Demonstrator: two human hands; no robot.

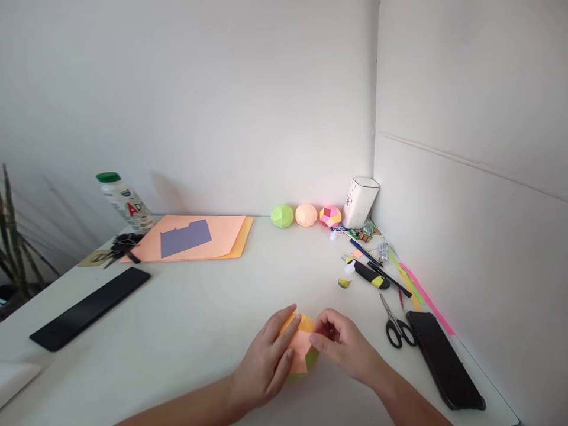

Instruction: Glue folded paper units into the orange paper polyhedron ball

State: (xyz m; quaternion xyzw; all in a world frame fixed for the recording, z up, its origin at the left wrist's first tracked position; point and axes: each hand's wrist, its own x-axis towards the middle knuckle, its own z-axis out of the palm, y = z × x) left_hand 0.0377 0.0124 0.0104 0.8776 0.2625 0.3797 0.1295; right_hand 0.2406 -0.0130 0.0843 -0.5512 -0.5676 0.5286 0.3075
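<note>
A faceted paper ball (302, 345) in orange, peach and green lies between my two hands near the front of the table. My left hand (268, 358) rests against its left side, the fingers laid over its top and front. On the right edge of the ball, my right hand (348, 349) has thumb and index finger pinched together, with the other fingers curled in. The underside of the ball is hidden. Just beyond my right hand stands a small glue bottle (345, 277) with a white tip.
Three finished-looking faceted balls (306, 215) line the back wall beside a white box (360, 202). Scissors (396, 324), a cutter (371, 274) and a phone (445, 360) lie at right. Paper sheets (226, 236), a bottle (128, 202) and a black strip (91, 307) are at left.
</note>
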